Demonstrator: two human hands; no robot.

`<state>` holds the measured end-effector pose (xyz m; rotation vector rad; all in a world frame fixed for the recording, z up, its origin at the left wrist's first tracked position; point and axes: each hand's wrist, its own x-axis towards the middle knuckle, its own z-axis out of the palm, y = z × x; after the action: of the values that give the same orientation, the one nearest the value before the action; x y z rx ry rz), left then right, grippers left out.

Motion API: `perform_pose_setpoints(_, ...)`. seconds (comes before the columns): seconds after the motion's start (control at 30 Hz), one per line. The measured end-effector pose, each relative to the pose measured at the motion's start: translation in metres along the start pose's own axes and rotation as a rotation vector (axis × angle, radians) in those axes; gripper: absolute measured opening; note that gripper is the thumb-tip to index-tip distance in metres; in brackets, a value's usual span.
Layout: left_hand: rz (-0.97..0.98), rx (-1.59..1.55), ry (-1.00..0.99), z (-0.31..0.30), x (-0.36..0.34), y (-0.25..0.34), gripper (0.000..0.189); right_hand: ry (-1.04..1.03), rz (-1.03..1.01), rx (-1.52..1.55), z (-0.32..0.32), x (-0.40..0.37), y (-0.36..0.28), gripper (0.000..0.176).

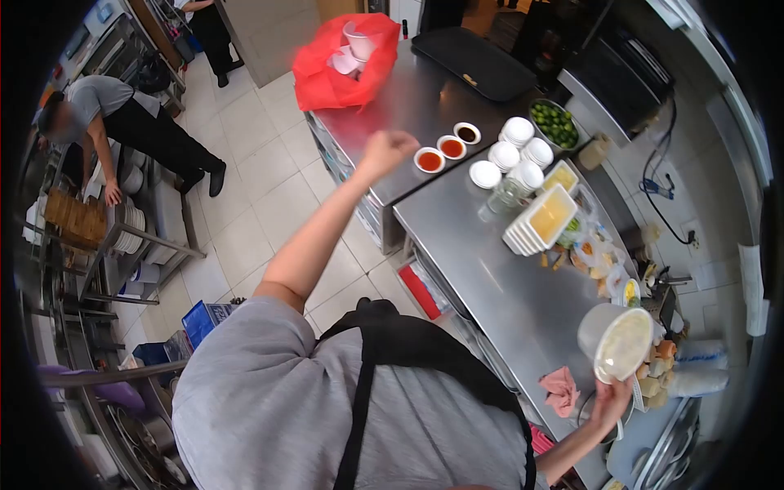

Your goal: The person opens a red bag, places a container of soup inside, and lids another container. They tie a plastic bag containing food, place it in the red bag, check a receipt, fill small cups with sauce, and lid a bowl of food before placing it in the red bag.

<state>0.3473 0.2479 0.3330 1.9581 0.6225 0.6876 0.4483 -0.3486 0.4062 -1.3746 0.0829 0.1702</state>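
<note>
My right hand grips a white round tub with a clear lid, tilted above the right end of the steel counter. My left hand reaches out over the far counter, just left of three small sauce cups. Two cups hold red sauce and one holds dark sauce. Its fingers are bent and blurred, so I cannot make out anything in them. Beyond that hand a red plastic bag stands with white and pinkish containers in it. A pink cloth lies beside the tub.
Stacked white lidded cups, a glass jar, stacked rectangular containers and a bowl of green limes stand along the counter. A black bag lies at the back. A co-worker bends over shelves at left; another person stands farther back.
</note>
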Motion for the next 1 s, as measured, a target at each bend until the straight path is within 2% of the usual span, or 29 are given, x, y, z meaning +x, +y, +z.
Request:
perform_pose_setpoints(0.03, -0.007, 0.039, 0.078, -0.028, 0.023, -0.025, 0.024, 0.02, -0.049, -0.007, 0.016, -0.008, -0.01, 0.061)
perform_pose_setpoints(0.1, -0.015, 0.165, 0.191, -0.082, 0.054, -0.023, 0.026, -0.04, -0.107, 0.012, 0.058, -0.021, -0.028, 0.062)
perform_pose_setpoints(0.13, -0.01, 0.166, 0.193, -0.099, 0.08, -0.035, 0.026, -0.081, -0.157, 0.052, 0.086, -0.025, -0.034, 0.062)
perform_pose_setpoints(0.2, -0.147, 0.263, 0.165, -0.124, 0.134, -0.066, 0.03, -0.163, -0.217, 0.124, 0.126, -0.023, -0.037, 0.061)
perform_pose_setpoints(0.23, -0.137, 0.266, 0.164, -0.134, 0.155, -0.067, 0.03, -0.159, -0.221, 0.133, 0.143, -0.018, -0.035, 0.061)
perform_pose_setpoints(0.3, -0.465, -0.118, 0.069, -0.143, 0.193, -0.067, 0.038, -0.341, -0.112, 0.217, 0.175, -0.006, -0.033, 0.06)
perform_pose_setpoints(0.33, -0.469, -0.221, 0.221, -0.143, 0.199, -0.064, 0.03, -0.414, -0.079, 0.236, 0.192, 0.002, -0.031, 0.06)
perform_pose_setpoints(0.37, -0.456, -0.227, 0.225, -0.146, 0.215, -0.071, 0.03, -0.419, -0.092, 0.24, 0.211, 0.012, -0.025, 0.06)
perform_pose_setpoints(0.43, -0.539, -0.615, 0.353, -0.144, 0.247, -0.123, 0.03, -0.351, -0.082, 0.276, 0.25, 0.028, -0.009, 0.059)
perform_pose_setpoints(0.47, -0.504, -0.625, 0.319, -0.144, 0.277, -0.168, 0.029, -0.413, -0.061, 0.288, 0.279, 0.032, -0.006, 0.059)
perform_pose_setpoints(0.53, -0.435, -0.526, 0.372, -0.137, 0.305, -0.208, 0.029, -0.562, -0.009, 0.279, 0.323, 0.052, 0.006, 0.06)
perform_pose_setpoints(0.57, -0.406, -0.437, 0.364, -0.137, 0.321, -0.229, 0.029, -0.564, -0.004, 0.288, 0.345, 0.059, 0.011, 0.06)
perform_pose_setpoints(0.6, -0.404, -0.431, 0.366, -0.141, 0.317, -0.209, 0.029, -0.594, 0.034, 0.294, 0.373, 0.062, 0.014, 0.06)
perform_pose_setpoints(0.67, -0.237, -0.278, 0.418, -0.141, 0.275, -0.143, 0.027, -0.656, 0.083, 0.283, 0.42, 0.07, 0.017, 0.059)
perform_pose_setpoints(0.7, 0.086, 0.112, 0.442, -0.129, 0.274, -0.164, 0.026, -0.69, 0.09, 0.275, 0.444, 0.075, 0.018, 0.058)
perform_pose_setpoints(0.73, 0.202, 0.145, 0.342, -0.115, 0.248, -0.14, 0.026, -0.713, 0.06, 0.289, 0.471, 0.08, 0.018, 0.056)
perform_pose_setpoints(0.77, 0.509, 0.438, 0.442, -0.101, 0.205, -0.093, 0.03, -0.735, 0.035, 0.303, 0.498, 0.084, 0.018, 0.054)
perform_pose_setpoints(0.83, 0.385, 0.591, 0.067, -0.073, 0.183, -0.093, 0.038, -0.872, 0.028, 0.302, 0.554, 0.095, 0.024, 0.047)
perform_pose_setpoints(0.9, 0.612, 0.658, 0.065, -0.054, 0.163, -0.101, 0.041, -0.982, 0.087, 0.349, 0.617, 0.103, 0.049, 0.041)
perform_pose_setpoints(1.0, 0.685, 0.697, 0.039, -0.06, 0.149, -0.099, 0.032, -1.084, 0.314, 0.56, 0.7, 0.101, 0.113, 0.042)
